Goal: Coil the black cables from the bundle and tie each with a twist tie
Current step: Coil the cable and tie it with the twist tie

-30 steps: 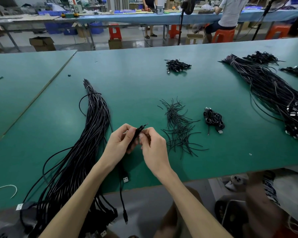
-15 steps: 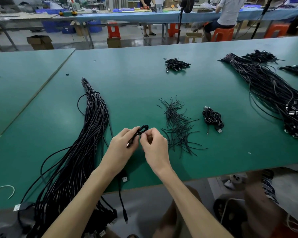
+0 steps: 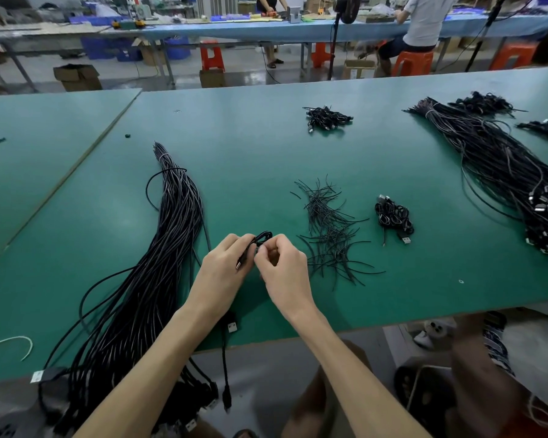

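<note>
The long bundle (image 3: 159,254) of black cables lies on the green surface (image 3: 250,147) left of the hands. Loose twist ties (image 3: 329,232) lie just right of them, with a tied coil (image 3: 393,216) farther right. The left hand (image 3: 222,273) and right hand (image 3: 285,267) meet fingertip to fingertip, both pinching one folded cable (image 3: 260,240) near the surface's front edge.

Two hands, the left hand (image 3: 222,273) and the right hand (image 3: 285,267), held one cable (image 3: 264,237). The desk (image 3: 250,153) carried two long bundles, the nine o'clock bundle (image 3: 174,235) and the two o'clock bundle (image 3: 500,165), one twist-tie heap (image 3: 329,229) and four coiled-cable heaps (image 3: 393,216).
</note>
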